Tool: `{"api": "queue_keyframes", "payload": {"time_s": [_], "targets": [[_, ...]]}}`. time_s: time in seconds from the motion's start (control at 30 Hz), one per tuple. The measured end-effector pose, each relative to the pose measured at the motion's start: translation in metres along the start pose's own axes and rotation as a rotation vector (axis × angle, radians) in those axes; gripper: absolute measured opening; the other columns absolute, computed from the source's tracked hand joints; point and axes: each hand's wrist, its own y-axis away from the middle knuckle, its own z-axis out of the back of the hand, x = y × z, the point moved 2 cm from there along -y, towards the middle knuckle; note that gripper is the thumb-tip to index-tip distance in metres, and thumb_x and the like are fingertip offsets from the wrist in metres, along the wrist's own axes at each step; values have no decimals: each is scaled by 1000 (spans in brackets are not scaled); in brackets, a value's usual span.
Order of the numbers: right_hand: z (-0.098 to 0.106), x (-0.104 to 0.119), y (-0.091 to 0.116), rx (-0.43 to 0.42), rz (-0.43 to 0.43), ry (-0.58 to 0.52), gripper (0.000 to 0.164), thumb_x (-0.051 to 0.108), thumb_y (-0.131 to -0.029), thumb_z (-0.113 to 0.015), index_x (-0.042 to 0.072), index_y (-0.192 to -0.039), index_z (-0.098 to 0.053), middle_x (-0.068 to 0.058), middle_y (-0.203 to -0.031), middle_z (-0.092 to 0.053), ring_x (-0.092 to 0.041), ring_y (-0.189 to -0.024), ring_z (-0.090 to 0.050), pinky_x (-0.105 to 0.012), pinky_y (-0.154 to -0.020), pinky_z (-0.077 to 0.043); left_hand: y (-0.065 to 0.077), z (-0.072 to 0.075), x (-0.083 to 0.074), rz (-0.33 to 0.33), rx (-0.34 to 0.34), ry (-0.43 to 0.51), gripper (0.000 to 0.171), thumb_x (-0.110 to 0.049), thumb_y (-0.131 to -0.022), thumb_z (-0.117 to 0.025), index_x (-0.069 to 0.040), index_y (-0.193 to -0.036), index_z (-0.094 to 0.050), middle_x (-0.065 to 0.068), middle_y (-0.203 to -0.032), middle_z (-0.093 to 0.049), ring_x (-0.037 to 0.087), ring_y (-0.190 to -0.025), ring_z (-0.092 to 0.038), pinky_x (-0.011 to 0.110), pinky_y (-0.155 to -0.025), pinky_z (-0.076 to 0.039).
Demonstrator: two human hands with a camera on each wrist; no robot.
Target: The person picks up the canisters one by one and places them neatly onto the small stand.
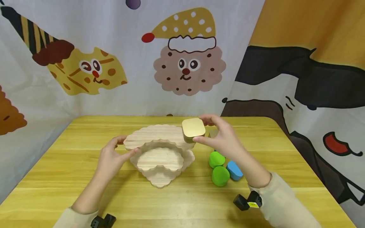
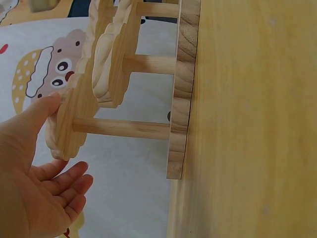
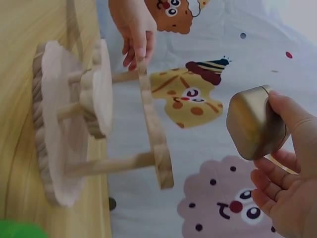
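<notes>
A tiered wooden stand (image 1: 159,136) with scalloped edges is on the table, its shelves joined by round posts. My left hand (image 1: 109,156) grips the left end of its top shelf, thumb on the upper face and fingers below, as the left wrist view shows. In my right hand (image 1: 225,136) is a small gold tin (image 1: 193,127) with rounded corners, pinched between thumb and fingers. The tin is held above the right end of the top shelf; in the right wrist view the gold tin (image 3: 255,124) hangs apart from the stand.
Two green round pieces (image 1: 220,176) and a blue piece (image 1: 234,171) lie right of the stand. Another small object (image 1: 213,133) is partly hidden behind my right hand. A printed cartoon curtain (image 1: 137,79) hangs behind the wooden table (image 1: 185,209).
</notes>
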Motion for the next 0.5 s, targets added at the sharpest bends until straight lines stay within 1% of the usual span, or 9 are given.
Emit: {"api": "queue_keyframes", "payload": {"time_s": [0.1,0.2,0.3,0.43,0.5], "targets": [[-9,6,-9,13,33,-24,58,24,-73,-86,10,-122,-59,1,-110,-61,-17,-105,-54,-42,-94,-41,0,0,1,8,5,8,66,-35,-76,-82,3,-123,-56,18,-114,-59,34,-108,-52,54,-91,-39],[-18,10,-16,25,72,-71,57,22,-73,-86,9,-122,-59,2,-109,-61,-15,-103,-55,-40,-94,-42,0,0,1,8,5,9,67,-37,-76,-82,3,-123,-56,18,-114,-59,34,-108,-52,55,-91,-39],[-28,15,-21,39,83,-115,57,22,-73,-86,12,-122,-59,4,-108,-62,-13,-102,-55,-39,-93,-41,0,1,0,5,3,5,67,-37,-76,-82,3,-123,-56,18,-114,-59,35,-108,-52,55,-91,-39],[-41,22,-26,63,88,-167,57,23,-72,-86,14,-122,-59,6,-108,-62,-12,-103,-55,-40,-93,-41,0,1,0,4,4,2,67,-37,-76,-82,4,-123,-56,19,-114,-59,35,-107,-52,55,-91,-39],[-47,25,-30,72,103,-187,57,22,-72,-86,13,-122,-59,6,-108,-63,-12,-103,-55,-39,-94,-41,0,0,0,6,5,2,66,-35,-76,-82,4,-123,-56,19,-114,-59,35,-107,-52,55,-91,-38]]}}
